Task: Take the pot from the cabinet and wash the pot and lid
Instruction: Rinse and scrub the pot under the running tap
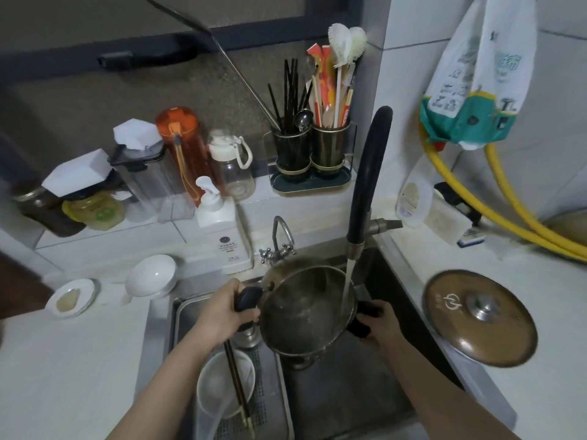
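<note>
A steel pot (305, 315) with two black side handles is held over the sink (349, 385), tilted toward me. My left hand (222, 312) grips its left handle and my right hand (378, 325) grips its right handle. Water runs from the black faucet (365, 185) into the pot's right side. The brown glass lid (479, 315) with a steel knob lies on the counter to the right of the sink, touched by neither hand.
A white bowl (225, 382) with dark chopsticks and a ladle sits in the tray on the sink's left side. A soap dispenser (219, 223), bottles, jars and a utensil holder (311, 154) line the back ledge. A yellow hose (495, 214) crosses the right counter.
</note>
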The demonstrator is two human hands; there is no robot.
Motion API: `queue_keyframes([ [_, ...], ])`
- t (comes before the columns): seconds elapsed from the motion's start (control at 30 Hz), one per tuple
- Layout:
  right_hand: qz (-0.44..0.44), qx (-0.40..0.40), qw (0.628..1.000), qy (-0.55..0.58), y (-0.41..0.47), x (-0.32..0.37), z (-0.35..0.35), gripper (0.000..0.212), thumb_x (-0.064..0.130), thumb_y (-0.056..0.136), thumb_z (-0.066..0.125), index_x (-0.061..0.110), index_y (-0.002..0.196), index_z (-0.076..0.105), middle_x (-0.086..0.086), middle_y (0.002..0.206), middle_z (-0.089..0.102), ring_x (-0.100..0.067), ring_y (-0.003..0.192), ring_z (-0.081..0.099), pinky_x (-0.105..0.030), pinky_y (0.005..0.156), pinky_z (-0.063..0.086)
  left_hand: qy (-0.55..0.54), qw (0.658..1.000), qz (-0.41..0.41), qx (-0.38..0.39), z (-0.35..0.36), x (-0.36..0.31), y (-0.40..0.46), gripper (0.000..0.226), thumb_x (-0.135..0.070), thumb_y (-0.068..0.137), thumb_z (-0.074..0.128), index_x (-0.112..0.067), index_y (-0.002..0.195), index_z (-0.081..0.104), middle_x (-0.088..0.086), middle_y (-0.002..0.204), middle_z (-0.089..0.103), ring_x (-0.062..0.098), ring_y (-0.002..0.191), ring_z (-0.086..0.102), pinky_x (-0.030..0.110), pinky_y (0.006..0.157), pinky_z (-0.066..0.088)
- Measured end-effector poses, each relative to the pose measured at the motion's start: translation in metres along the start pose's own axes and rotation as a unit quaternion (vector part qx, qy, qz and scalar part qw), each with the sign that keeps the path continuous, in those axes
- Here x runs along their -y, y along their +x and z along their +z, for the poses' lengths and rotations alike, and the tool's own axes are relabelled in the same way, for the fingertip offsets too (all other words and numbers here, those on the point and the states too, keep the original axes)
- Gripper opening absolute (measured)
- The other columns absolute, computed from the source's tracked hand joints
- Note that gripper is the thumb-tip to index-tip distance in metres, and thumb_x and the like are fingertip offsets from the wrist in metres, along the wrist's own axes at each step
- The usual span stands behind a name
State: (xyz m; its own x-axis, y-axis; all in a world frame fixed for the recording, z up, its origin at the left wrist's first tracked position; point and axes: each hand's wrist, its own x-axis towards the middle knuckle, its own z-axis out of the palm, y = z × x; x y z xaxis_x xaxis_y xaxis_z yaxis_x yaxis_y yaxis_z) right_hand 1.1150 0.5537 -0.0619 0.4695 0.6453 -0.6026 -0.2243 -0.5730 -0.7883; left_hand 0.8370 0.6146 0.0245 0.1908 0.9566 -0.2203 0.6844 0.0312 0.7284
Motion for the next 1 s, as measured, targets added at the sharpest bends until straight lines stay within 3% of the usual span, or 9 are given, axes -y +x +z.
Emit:
queue_keyframes([
  [0.07, -0.03, -0.003, 0.999, 0.009, 0.001, -0.002, 0.001, 0.051, -0.009, 0.083, 0.062, 0.002, 0.129, 0.043, -0.024, 0.13, 0.05, -0.042, 0.11, 0.055, -0.057, 0.092, 0.049, -0.008, 1.0, -0.002, -0.014, 0.003, 0.007, -0.001, 0.032, -0.009, 0.069, 0.081, -0.005, 0.083, 0.053, 0.004, 0.073, 0.057, 0.016, 0.067, 0.053, 0.028, 0.061, 0.04],
  [0.17, -0.073, -0.002, 0.997, 0.007, 0.0, 0.0, -0.001, 0.048, -0.006, 0.082, 0.064, 0.002, 0.127, 0.049, -0.02, 0.13, 0.053, -0.036, 0.116, 0.054, -0.051, 0.097, 0.048, -0.029, 0.999, -0.025, -0.039, 0.01, 0.021, -0.002, 0.037, -0.006, 0.067, 0.082, -0.013, 0.074, 0.046, -0.001, 0.067, 0.052, 0.015, 0.064, 0.048, 0.027, 0.06, 0.036],
  [0.27, -0.123, -0.014, 0.992, -0.03, -0.004, 0.01, -0.009, 0.044, -0.002, 0.083, 0.065, 0.001, 0.125, 0.052, -0.016, 0.125, 0.056, -0.03, 0.115, 0.053, -0.033, 0.091, 0.043, -0.04, 0.996, -0.056, -0.055, 0.021, 0.03, -0.003, 0.042, 0.002, 0.064, 0.08, -0.015, 0.068, 0.042, -0.002, 0.064, 0.05, 0.016, 0.064, 0.046, 0.027, 0.058, 0.035],
  [0.37, -0.177, -0.048, 0.981, -0.066, -0.01, 0.022, -0.016, 0.041, 0.002, 0.082, 0.067, 0.004, 0.121, 0.055, -0.014, 0.122, 0.059, -0.029, 0.115, 0.054, -0.029, 0.088, 0.039, -0.077, 0.992, -0.089, -0.051, 0.037, 0.033, -0.005, 0.046, 0.01, 0.065, 0.077, -0.014, 0.065, 0.038, -0.004, 0.061, 0.046, 0.01, 0.059, 0.04, 0.02, 0.053, 0.034],
  [0.47, -0.222, -0.087, 0.965, -0.106, -0.022, 0.037, -0.024, 0.04, 0.0, 0.081, 0.067, 0.006, 0.12, 0.057, -0.013, 0.122, 0.061, -0.028, 0.116, 0.054, -0.024, 0.088, 0.035, -0.099, 0.989, -0.108, -0.029, 0.054, 0.039, -0.005, 0.047, 0.01, 0.063, 0.078, -0.015, 0.064, 0.039, -0.005, 0.062, 0.047, 0.012, 0.062, 0.042, 0.023, 0.056, 0.034],
  [0.6, -0.275, -0.116, 0.934, -0.194, -0.04, 0.054, -0.037, 0.039, 0.002, 0.083, 0.065, 0.01, 0.12, 0.06, -0.011, 0.119, 0.063, -0.027, 0.113, 0.056, -0.022, 0.087, 0.034, -0.095, 0.99, -0.108, 0.008, 0.075, 0.045, -0.005, 0.043, 0.004, 0.062, 0.081, -0.017, 0.066, 0.044, -0.003, 0.068, 0.055, 0.013, 0.065, 0.051, 0.028, 0.064, 0.042],
  [0.73, -0.317, -0.143, 0.901, -0.258, -0.051, 0.067, -0.047, 0.042, 0.009, 0.083, 0.065, 0.015, 0.124, 0.06, -0.009, 0.122, 0.062, -0.027, 0.116, 0.055, -0.03, 0.093, 0.039, -0.116, 0.984, -0.111, 0.07, 0.095, 0.036, -0.008, 0.039, 0.005, 0.07, 0.077, -0.019, 0.068, 0.046, -0.003, 0.072, 0.052, 0.017, 0.075, 0.052, 0.02, 0.065, 0.045],
  [0.83, -0.311, -0.156, 0.888, -0.301, -0.057, 0.077, -0.056, 0.046, 0.015, 0.084, 0.065, 0.019, 0.128, 0.058, -0.008, 0.125, 0.062, -0.027, 0.117, 0.056, -0.037, 0.096, 0.043, -0.144, 0.976, -0.123, 0.109, 0.107, 0.031, -0.01, 0.025, 0.004, 0.073, 0.075, -0.011, 0.079, 0.056, 0.007, 0.081, 0.06, 0.023, 0.087, 0.058, 0.032, 0.076, 0.053],
  [1.0, -0.273, -0.168, 0.889, -0.327, -0.052, 0.076, -0.077, 0.045, 0.019, 0.084, 0.066, 0.013, 0.128, 0.057, -0.014, 0.12, 0.066, -0.033, 0.112, 0.058, -0.04, 0.093, 0.046, -0.289, 0.941, -0.148, 0.1, 0.109, 0.015, -0.008, 0.034, 0.009, 0.083, 0.062, -0.003, 0.114, 0.054, 0.013, 0.098, 0.062, 0.026, 0.094, 0.057, 0.016, 0.062, 0.054],
])
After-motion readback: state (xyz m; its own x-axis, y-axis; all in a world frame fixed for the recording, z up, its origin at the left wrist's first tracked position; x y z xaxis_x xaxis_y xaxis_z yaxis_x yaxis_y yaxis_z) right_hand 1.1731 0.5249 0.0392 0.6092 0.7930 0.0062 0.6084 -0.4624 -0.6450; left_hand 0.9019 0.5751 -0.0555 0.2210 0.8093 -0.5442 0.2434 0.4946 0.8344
